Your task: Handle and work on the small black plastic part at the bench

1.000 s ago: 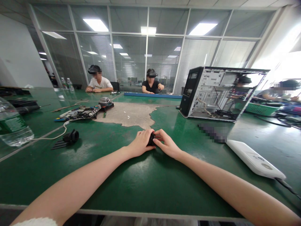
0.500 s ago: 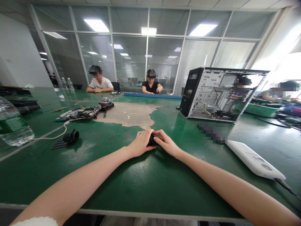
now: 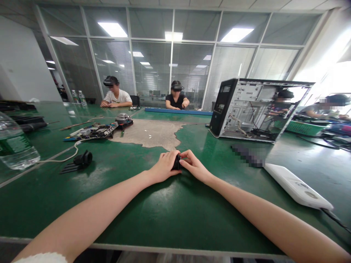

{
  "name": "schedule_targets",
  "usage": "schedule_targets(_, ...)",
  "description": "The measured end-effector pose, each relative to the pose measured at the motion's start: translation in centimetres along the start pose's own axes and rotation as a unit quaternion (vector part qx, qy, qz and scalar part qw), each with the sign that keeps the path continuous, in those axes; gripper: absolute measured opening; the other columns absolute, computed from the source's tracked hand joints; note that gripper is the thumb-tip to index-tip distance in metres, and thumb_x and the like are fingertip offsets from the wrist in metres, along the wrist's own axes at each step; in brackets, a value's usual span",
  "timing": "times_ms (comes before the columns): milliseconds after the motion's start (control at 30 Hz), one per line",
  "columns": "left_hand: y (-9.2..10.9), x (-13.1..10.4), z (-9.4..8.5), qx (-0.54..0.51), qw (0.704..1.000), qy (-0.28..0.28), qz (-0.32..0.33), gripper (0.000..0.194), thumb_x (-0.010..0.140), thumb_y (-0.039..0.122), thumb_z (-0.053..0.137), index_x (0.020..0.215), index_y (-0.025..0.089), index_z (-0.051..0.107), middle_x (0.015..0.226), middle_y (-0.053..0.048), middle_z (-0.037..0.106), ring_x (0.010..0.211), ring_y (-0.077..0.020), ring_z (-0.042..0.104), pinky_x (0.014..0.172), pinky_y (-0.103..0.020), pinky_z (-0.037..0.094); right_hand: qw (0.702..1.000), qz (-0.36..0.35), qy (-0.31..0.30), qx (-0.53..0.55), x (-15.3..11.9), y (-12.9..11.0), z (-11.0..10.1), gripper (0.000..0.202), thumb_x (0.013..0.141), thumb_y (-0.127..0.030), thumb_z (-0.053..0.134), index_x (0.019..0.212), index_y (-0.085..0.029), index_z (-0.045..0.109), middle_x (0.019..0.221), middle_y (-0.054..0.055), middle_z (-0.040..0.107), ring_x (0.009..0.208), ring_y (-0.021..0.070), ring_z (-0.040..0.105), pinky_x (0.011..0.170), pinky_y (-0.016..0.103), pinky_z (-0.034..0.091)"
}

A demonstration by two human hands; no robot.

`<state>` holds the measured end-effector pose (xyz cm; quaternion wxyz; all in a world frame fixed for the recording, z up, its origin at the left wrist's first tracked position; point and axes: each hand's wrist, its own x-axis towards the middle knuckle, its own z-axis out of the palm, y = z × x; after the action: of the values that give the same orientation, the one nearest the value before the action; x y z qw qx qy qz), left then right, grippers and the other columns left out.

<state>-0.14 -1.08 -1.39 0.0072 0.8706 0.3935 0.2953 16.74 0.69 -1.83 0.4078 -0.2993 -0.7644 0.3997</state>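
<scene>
Over the green tabletop (image 3: 164,219), at the middle of the view, my left hand (image 3: 163,167) is closed around a small black part (image 3: 176,163). Its exact kind cannot be made out, since fingers cover most of it. From the right, the bent fingertips of my right hand (image 3: 194,166) press on the same part's side. On the left lies a black plastic piece (image 3: 83,159) with a round ring and a row of flat prongs, apart from both hands.
An open computer case (image 3: 219,113) stands at the right, behind a white power bank (image 3: 300,186) with a cable. A circuit board (image 3: 95,130) and a water bottle (image 3: 19,153) are at the left. Beyond a worn beige patch (image 3: 153,133), people sit across the table.
</scene>
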Motion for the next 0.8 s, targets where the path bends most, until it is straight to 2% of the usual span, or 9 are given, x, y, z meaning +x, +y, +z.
schedule_targets(133,0.0,0.0,0.0,0.004,1.000,0.001,0.004,0.061,0.070,0.035,0.061,0.117,0.022,0.026,0.114,-0.009,0.044,0.107,-0.0256,0.043,0.087,-0.042,0.031,1.000,0.007,-0.003,-0.013,0.0,0.0,0.0,0.025,0.078,-0.033,0.047,0.099,-0.021,0.042,0.095,0.002,0.051,0.076,0.0106,0.054,0.071,0.027,0.047)
schedule_targets(333,0.0,0.0,0.0,0.008,1.000,0.005,0.009,0.060,0.070,0.034,0.061,0.117,0.021,0.025,0.113,-0.009,0.045,0.106,-0.0246,0.043,0.087,-0.041,0.032,0.999,-0.004,-0.026,0.021,-0.3,-0.7,0.1,0.022,0.075,-0.028,0.053,0.093,-0.021,0.042,0.090,0.000,0.054,0.086,0.0133,0.055,0.078,0.030,0.045)
schedule_targets(600,-0.1,0.0,0.1,0.009,1.000,0.006,0.010,0.062,0.069,0.034,0.062,0.117,0.021,0.025,0.114,-0.009,0.044,0.106,-0.0246,0.042,0.086,-0.040,0.032,1.000,0.003,-0.013,0.010,-0.2,-0.6,0.1,0.020,0.078,-0.034,0.048,0.092,-0.021,0.042,0.088,0.000,0.052,0.074,0.0113,0.056,0.067,0.026,0.046)
schedule_targets(800,-0.1,0.0,0.1,0.014,1.000,0.001,0.012,0.059,0.071,0.036,0.060,0.117,0.020,0.025,0.114,-0.009,0.044,0.105,-0.0252,0.043,0.086,-0.041,0.032,1.000,0.003,-0.010,-0.012,-0.1,-0.1,0.1,0.025,0.077,-0.032,0.049,0.098,-0.020,0.041,0.096,0.003,0.051,0.078,0.0118,0.056,0.071,0.028,0.046)
